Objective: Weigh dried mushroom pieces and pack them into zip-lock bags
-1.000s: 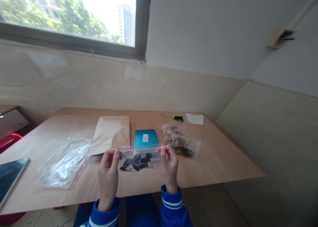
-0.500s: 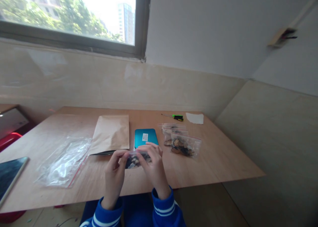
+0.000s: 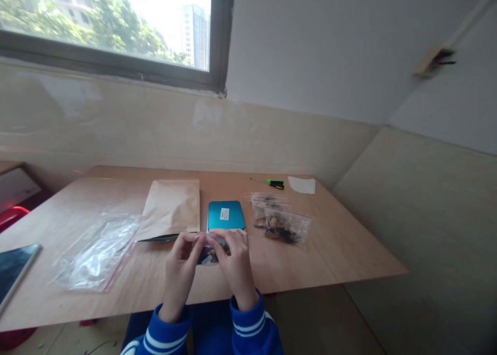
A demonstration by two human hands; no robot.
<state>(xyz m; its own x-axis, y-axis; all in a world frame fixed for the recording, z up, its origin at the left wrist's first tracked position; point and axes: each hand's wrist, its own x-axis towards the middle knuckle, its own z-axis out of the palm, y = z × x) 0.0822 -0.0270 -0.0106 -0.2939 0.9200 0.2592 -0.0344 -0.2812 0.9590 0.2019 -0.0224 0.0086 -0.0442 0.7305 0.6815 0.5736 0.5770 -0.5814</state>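
Right now I am looking down at a wooden table [image 3: 330, 251] that is taking up most of the view, with a window [image 3: 116, 29] sitting above it on the far wall. Lying on the left side is a large clear bag [image 3: 95, 251] with a red edge, flat and seemingly with nothing in it, and beside it a brown paper envelope [image 3: 171, 209] is resting with something dark poking out from under its near edge. A teal case [image 3: 225, 215] with a white label is sitting just right of the envelope, and further right 2 or 3 small filled bags [image 3: 280, 221] are lying together, already set aside. A green-handled screwdriver [image 3: 274, 183] and a white slip [image 3: 302, 185] are lying at the far edge.

Close to me, my left hand [image 3: 182, 264] and right hand [image 3: 233, 259] are meeting over the near edge of the table, both pinching the small zip bag [image 3: 208, 252] between thumbs and fingertips. The bag is holding dark little pieces and is hanging just in front of the teal case, bunched between the 2 hands. I am judging that the filling is done and the strip along the top is being pressed closed; whether the seal is fully shut I cannot tell, since my fingers are covering it
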